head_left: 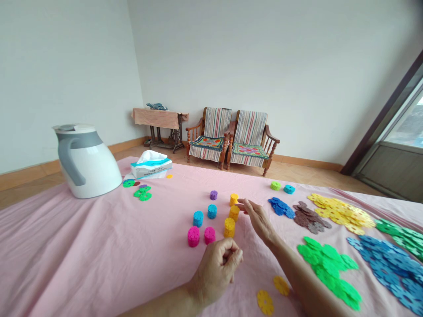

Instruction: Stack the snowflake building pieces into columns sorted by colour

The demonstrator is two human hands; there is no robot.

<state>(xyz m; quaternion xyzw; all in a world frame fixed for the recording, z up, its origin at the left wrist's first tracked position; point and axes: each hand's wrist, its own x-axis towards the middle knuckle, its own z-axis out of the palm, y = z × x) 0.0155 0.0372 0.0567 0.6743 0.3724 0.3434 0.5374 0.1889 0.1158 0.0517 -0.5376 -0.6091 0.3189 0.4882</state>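
Observation:
My right hand [257,216] reaches forward over the pink tablecloth, fingers stretched out, its fingertips touching the farthest yellow stack [234,199] of plastic discs. Two more yellow stacks [229,227] stand just left of that hand. My left hand [218,266] hovers near the table's front, fingers curled into a loose fist; what it holds, if anything, is hidden. Beyond it stand two pink stacks [193,236], two blue stacks [198,218] and a small purple stack [213,194].
A white kettle [86,159] and a tissue box [151,167] sit at the far left, with loose green discs [142,193]. Piles of green [328,268], blue [386,264], yellow [343,213] and brown discs [309,218] lie at the right. Two yellow discs [265,302] lie near me.

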